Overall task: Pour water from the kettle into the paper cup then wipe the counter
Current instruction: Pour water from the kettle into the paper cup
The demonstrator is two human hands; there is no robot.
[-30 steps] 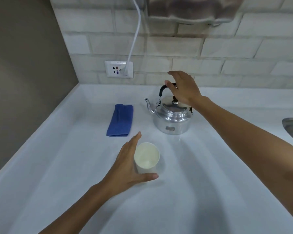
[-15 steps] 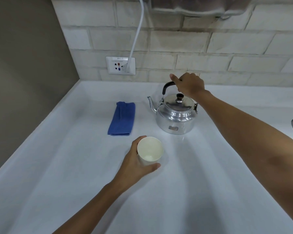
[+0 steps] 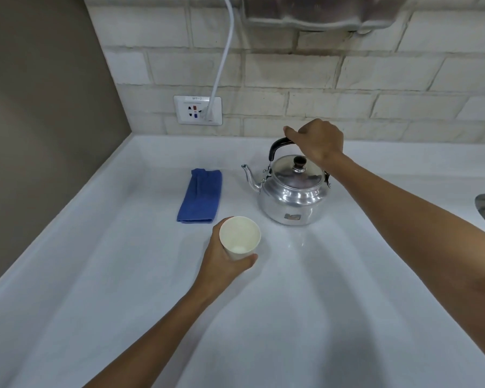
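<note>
The right hand [image 3: 318, 141] is closed around the black handle [image 3: 277, 145] of the kettle [image 3: 291, 197], which stands on the white surface [image 3: 291, 317] near the brick wall. The left hand [image 3: 224, 259] grips the paper cup [image 3: 240, 238] from the side, with the thumb in front; the cup looks empty and is slightly tilted toward the camera. I cannot tell if its base touches the surface.

The step in hand seems to be the lift of the kettle for pouring. To do it well, I think the person should bring the spout [image 3: 249, 177] just above the cup rim, tilt slowly, and keep the cup upright and steady, because thin paper bends easily under a strong grip. The spout is narrow and curved, so the stream will probably be thin and easy to aim.

The kettle is shiny metal, round and low, with a domed lid and a dark knob [image 3: 299, 162]. The folded blue cloth [image 3: 200, 200], soft and ribbed, lies to the left of the kettle, near the cup, ready for wiping. The surface is smooth and glossy.
</note>
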